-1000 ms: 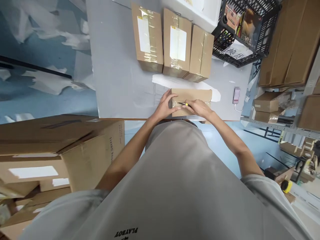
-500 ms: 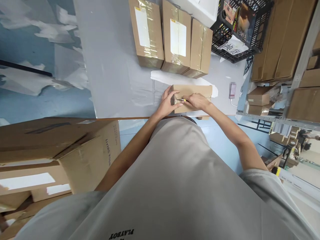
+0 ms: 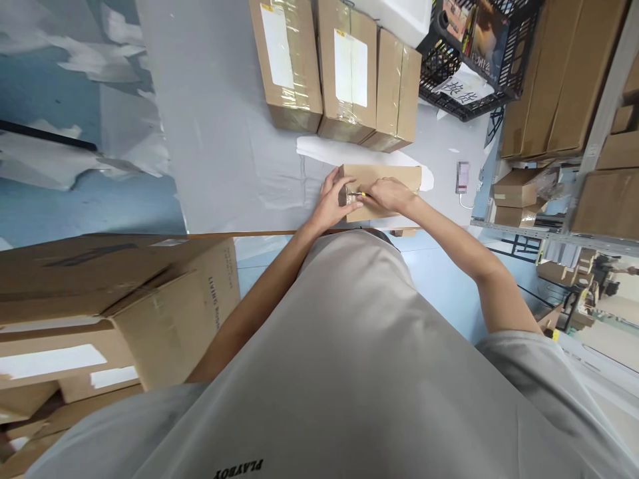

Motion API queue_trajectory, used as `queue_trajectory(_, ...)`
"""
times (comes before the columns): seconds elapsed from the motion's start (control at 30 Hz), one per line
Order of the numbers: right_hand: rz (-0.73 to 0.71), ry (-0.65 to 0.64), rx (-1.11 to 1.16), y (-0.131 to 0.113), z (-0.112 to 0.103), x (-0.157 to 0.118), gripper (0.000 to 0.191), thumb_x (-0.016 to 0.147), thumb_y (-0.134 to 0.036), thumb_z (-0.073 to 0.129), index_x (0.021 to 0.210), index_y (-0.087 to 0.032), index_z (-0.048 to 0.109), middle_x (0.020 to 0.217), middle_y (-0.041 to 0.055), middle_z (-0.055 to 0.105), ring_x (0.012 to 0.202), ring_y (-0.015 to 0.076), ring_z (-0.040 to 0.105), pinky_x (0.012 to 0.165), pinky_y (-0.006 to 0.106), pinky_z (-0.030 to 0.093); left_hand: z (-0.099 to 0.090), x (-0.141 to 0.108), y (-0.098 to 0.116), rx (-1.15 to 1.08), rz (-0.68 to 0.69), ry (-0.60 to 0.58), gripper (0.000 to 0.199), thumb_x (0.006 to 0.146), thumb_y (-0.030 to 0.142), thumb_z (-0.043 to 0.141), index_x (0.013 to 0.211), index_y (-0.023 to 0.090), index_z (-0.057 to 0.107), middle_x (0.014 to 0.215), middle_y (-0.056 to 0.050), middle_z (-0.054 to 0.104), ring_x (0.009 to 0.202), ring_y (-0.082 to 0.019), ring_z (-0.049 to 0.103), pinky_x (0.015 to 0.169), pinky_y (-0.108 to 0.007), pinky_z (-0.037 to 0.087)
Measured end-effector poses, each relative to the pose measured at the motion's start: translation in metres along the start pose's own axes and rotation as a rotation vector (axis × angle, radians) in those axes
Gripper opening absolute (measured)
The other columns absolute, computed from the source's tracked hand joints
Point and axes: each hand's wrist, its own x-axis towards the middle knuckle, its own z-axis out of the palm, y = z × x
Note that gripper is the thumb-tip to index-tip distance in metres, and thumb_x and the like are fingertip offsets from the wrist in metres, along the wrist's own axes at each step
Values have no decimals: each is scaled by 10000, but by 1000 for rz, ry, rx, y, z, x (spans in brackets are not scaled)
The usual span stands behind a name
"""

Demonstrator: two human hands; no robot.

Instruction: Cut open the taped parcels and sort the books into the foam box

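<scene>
A brown cardboard box (image 3: 412,177) lies at the near edge of the grey table (image 3: 219,153). My left hand (image 3: 332,203) grips the box's left end, with fingers and thumb spread around its corners. My right hand (image 3: 392,195) is closed on a small cutter (image 3: 363,194) with a yellow part, and its tip lies at the clear tape on the box's left end. Most of the cutter's handle is hidden in my fingers.
Three taped boxes (image 3: 349,73) stand at the far side. Right of them are a black crate (image 3: 464,96) with magazines and a device (image 3: 463,178) on a white cable. Large cartons (image 3: 174,319) stand at lower left.
My right hand has shifted slightly left along the box, with the cutter in it. My left hand keeps its hold. The whole view has shifted a little.
</scene>
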Motion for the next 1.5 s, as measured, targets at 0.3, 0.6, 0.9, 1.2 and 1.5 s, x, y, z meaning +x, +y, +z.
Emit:
queue_trajectory(0.3, -42, 67, -105, -12, -2, 9, 434, 1164, -266, 482, 1435, -45, 738, 1261, 321, 840, 1157, 406, 817, 1019, 510, 589, -4, 0, 0, 61, -3, -13, 875, 876, 738, 946, 1579, 297, 665, 1890, -193, 369, 1774, -454, 372, 1390, -616, 450)
queue_trajectory(0.6, -54, 85, -105, -3, 0, 7, 460, 1151, -218, 458, 1477, -33, 723, 1367, 332, 809, 1267, 426, 780, 1102, 594, 585, -12, -4, 1, 54, -34, -5, 899, 890, 791, 899, 1604, 301, 657, 1876, -194, 407, 1723, -443, 458, 1279, -583, 575)
queue_trajectory(0.9, 42, -1, -108, 79, 32, -24, 501, 1131, -94, 417, 1460, -95, 794, 1342, 278, 836, 1348, 412, 771, 1093, 550, 560, -12, -15, 4, 75, -89, 56, 929, 906, 858, 845, 1643, 332, 636, 1784, -181, 533, 1488, -387, 690, 1168, -535, 653)
queue_trajectory(1.2, -39, 86, -60, 139, 61, -43, 460, 1181, -251, 411, 1411, -86, 773, 1259, 292, 845, 1287, 417, 787, 1048, 516, 552, -9, -17, 6, 46, -160, 118, 1062, 813, 959, 849, 1641, 329, 640, 1764, -198, 574, 1412, -386, 744, 1123, -555, 691)
queue_trajectory(1.5, -264, 151, 49, 101, 40, -33, 489, 1226, -295, 296, 1542, -52, 580, 1363, 298, 825, 1161, 383, 792, 983, 442, 532, -5, -19, 17, 34, -221, 159, 1135, 768, 983, 864, 1659, 315, 645, 1810, -209, 532, 1441, -419, 736, 1155, -577, 674)
